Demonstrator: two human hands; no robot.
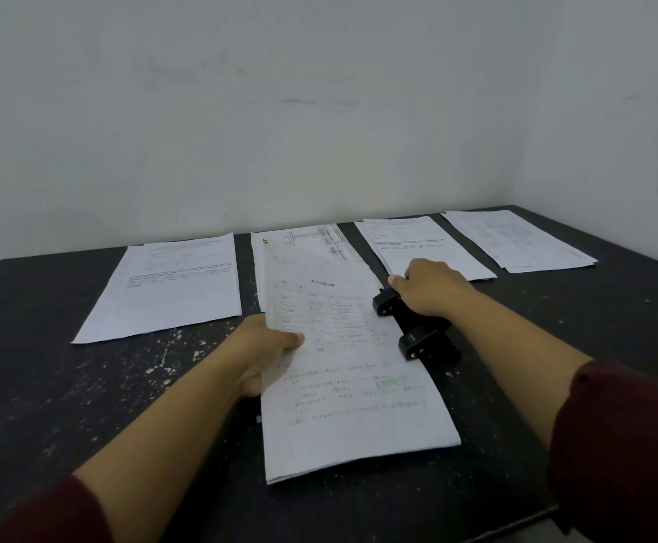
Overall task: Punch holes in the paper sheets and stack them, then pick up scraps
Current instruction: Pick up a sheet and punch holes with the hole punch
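A printed paper sheet (350,389) lies lengthwise in front of me on the black table (84,386). My left hand (264,346) grips its left edge, thumb on top. The sheet's right edge sits in the jaws of a black two-hole punch (417,331). My right hand (429,288) rests on top of the punch, palm down, fingers wrapped over its handle. Along the back of the table lie other sheets: one at the left (174,284), one in the middle (311,244) partly under the held sheet, two at the right (417,241) (515,237).
White paint flecks and small pale bits (170,354) dot the tabletop left of centre. A pale wall (319,111) stands right behind the table and along its right side. The table's front edge runs at the lower right (515,523).
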